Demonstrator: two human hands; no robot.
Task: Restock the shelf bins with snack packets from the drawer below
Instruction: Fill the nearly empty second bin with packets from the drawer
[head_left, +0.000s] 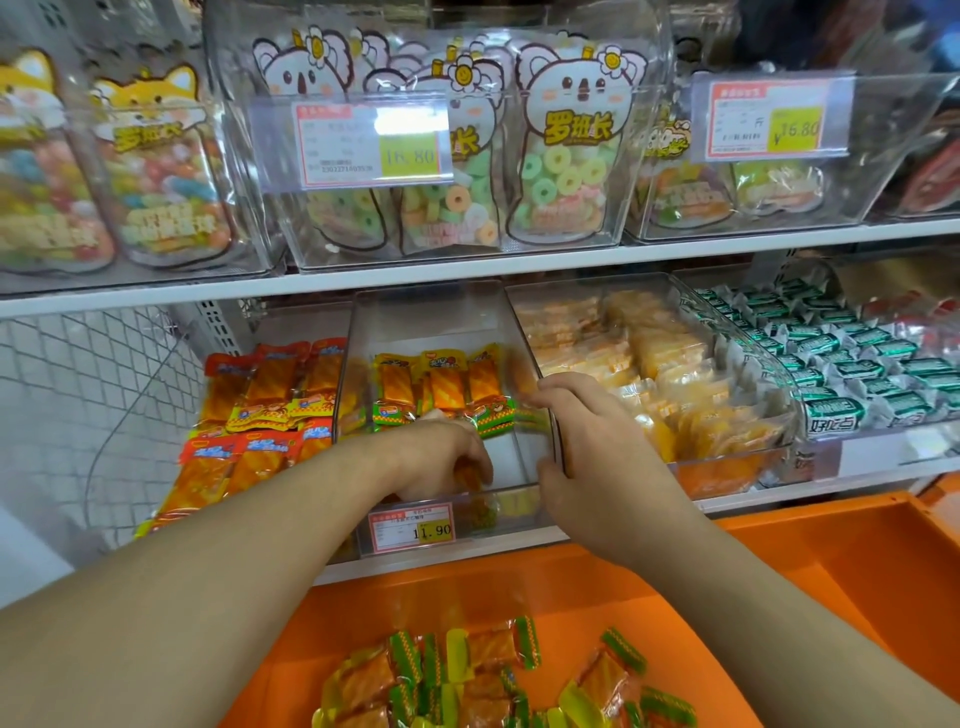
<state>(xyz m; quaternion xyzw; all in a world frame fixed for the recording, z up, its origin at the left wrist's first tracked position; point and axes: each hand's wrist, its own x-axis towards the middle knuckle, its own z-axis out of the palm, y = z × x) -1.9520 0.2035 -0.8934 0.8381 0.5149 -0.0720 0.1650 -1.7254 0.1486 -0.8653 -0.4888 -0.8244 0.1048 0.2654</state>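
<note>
Mid-frame, left hand (441, 457) held orange packets (470, 475) inside clear bin (447, 312) to stock it, right hand (587, 441) gripped bin's wall, steadying.

Drawer (779, 561) at the bottom: bright orange. Packets (483, 675) in it: orange with green-and-yellow striped ends. Bin (358, 358) at centre: clear. Price tag (410, 527) on it: white, red border, yellow patch. Wrappers (852, 364) at right: white with green. Pouches (566, 140) at top: white koala print, green and yellow rings.
</note>
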